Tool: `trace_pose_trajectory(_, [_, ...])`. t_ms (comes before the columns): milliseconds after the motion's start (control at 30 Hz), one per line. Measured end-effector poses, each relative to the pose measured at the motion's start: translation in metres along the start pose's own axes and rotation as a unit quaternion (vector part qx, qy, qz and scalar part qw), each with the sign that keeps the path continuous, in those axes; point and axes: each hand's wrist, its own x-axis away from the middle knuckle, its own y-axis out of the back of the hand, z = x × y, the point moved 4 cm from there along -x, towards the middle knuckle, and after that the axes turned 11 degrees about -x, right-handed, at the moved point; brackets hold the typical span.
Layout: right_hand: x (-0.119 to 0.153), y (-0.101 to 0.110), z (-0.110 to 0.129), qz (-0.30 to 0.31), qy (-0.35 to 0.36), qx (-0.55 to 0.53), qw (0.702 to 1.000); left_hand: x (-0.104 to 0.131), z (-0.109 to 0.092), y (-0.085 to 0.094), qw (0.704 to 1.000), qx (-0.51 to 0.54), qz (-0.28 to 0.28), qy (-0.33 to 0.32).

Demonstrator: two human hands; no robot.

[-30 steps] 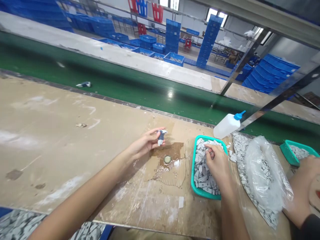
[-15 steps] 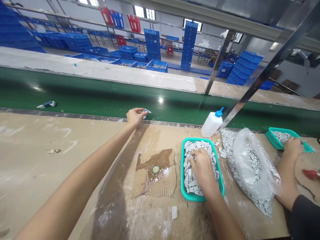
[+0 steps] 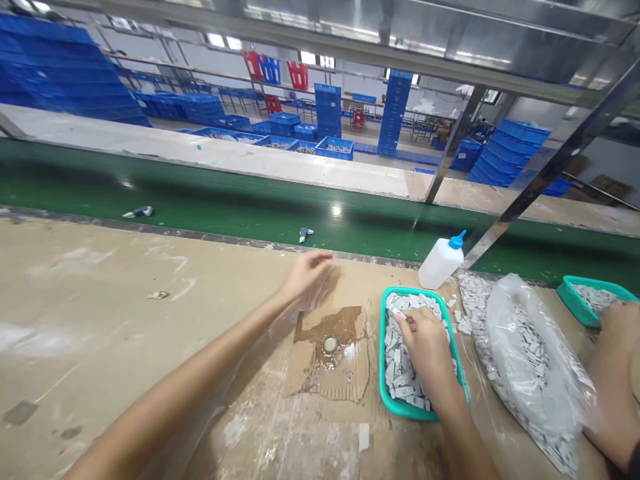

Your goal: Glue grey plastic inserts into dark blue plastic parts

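My left hand [image 3: 309, 272] hangs over the near edge of the green conveyor belt, fingers apart and holding nothing. Just beyond it, a small blue-and-white part [image 3: 305, 235] lies on the belt. My right hand [image 3: 427, 337] is over a teal basket [image 3: 384, 373] full of small flat white pieces [image 3: 400, 383]. Its thumb and fingers pinch one such white piece [image 3: 397, 312]. Between my arms lies a wet, torn cardboard sheet [image 3: 305, 380] with a small round cap-like thing [image 3: 331, 345] in a glossy puddle.
A white squeeze bottle [image 3: 440, 265] with a blue nozzle stands behind the basket. To the right lie a clear bag [image 3: 510, 333] of white pieces, a second teal basket [image 3: 575, 303] and another person's hand [image 3: 620, 333]. Another blue-and-white part [image 3: 139, 212] rests on the belt, left.
My left hand has let go of the blue-and-white part on the belt and drawn back toward me. My right hand stays at the basket, now pinching a white piece. The view has shifted left.
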Motion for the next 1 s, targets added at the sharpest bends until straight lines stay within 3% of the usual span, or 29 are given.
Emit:
trace_pose_trajectory(100, [0.003, 0.002, 0.011, 0.03, -0.019, -0.118, 0.992, 0.06, -0.027, -0.026, 0.965, 0.16, 0.199, -0.06])
trace_pose_trajectory(167, [0.006, -0.004, 0.023, 0.099, -0.034, -0.214, 0.971, 0.091, -0.039, -0.037, 0.928, 0.252, 0.27, -0.056])
trace_pose_trajectory(200, [0.009, -0.009, 0.029, 0.131, -0.043, -0.254, 0.957, 0.101, -0.042, -0.04, 0.917, 0.282, 0.279, -0.048])
trace_pose_trajectory(300, [0.015, -0.025, 0.041, 0.172, -0.079, -0.339, 0.922, 0.111, -0.041, -0.041, 0.914, 0.318, 0.252, -0.017])
trace_pose_trajectory(433, [0.019, -0.044, 0.042, 0.142, -0.135, -0.416, 0.888, 0.107, -0.025, -0.037, 0.921, 0.323, 0.219, 0.004])
trace_pose_trajectory(533, [0.018, -0.052, 0.041, 0.125, -0.137, -0.415, 0.891, 0.106, -0.013, -0.035, 0.92, 0.321, 0.223, 0.013])
trace_pose_trajectory(667, [0.017, -0.06, 0.044, 0.191, -0.142, -0.409, 0.881, 0.107, -0.003, -0.035, 0.901, 0.355, 0.248, 0.026])
trace_pose_trajectory(833, [0.016, -0.063, 0.042, 0.208, -0.187, -0.387, 0.878, 0.107, 0.004, -0.035, 0.887, 0.384, 0.257, -0.005])
trace_pose_trajectory(1000, [0.018, -0.062, 0.045, 0.212, -0.196, -0.333, 0.897, 0.107, 0.007, -0.036, 0.9, 0.362, 0.24, -0.038])
